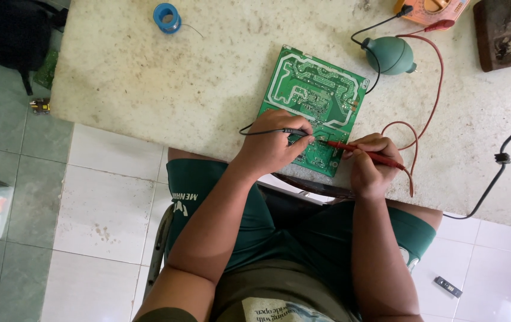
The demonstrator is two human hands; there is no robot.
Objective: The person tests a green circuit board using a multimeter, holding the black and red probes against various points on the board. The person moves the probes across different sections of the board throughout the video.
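I see my left hand [270, 149] clenched in a pen-like grip on the slim black plastic test probe [296, 132], its tip pressed to the near edge of the flat green printed circuit board [315, 98]. My right hand [370, 167] grips the thin red plastic test probe [363, 152] the same way, its point coming in from the opposite side so both tips land close together on the solder side. The board lies track-side up on the mottled beige stone desk [166, 83], just ahead of both grips, which I judge keeps the joints open to the probes.

The red lead [431, 89] loops away from the right grip toward the orange meter [431, 9] at the far edge, and the black lead trails off behind the left. Beyond the board, past the right grip, sits a teal rubber blower bulb [389, 55]; a blue solder spool [166, 16] lies well apart, far beyond the left grip. Nothing blocks the probes, though the red loop lies near my right wrist.
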